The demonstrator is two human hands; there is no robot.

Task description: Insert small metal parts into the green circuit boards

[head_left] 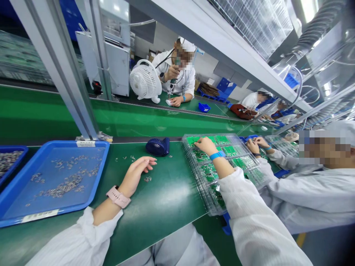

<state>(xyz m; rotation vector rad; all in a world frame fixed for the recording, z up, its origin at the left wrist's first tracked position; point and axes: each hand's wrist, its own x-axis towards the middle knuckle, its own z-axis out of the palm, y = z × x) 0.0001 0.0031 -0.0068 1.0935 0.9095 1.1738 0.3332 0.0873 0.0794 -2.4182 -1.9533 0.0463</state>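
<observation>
My left hand [137, 171] rests on the green table mat with its fingers loosely curled, beside a small heap of tiny metal parts [147, 179]; a pink watch is on that wrist. My right hand [204, 145], with a blue wristband, reaches over a clear plastic tray [205, 199] of green circuit boards [238, 161] and touches a board near the tray's far left corner. Whether its fingers pinch anything is hidden from this angle.
A blue tray [91, 192] strewn with small metal parts lies at left, another blue bin [16, 149] beyond it. A small dark blue fan [158, 146] sits ahead. A co-worker's hands [256, 145] work at right. Across the conveyor a person sits by a white fan [145, 81].
</observation>
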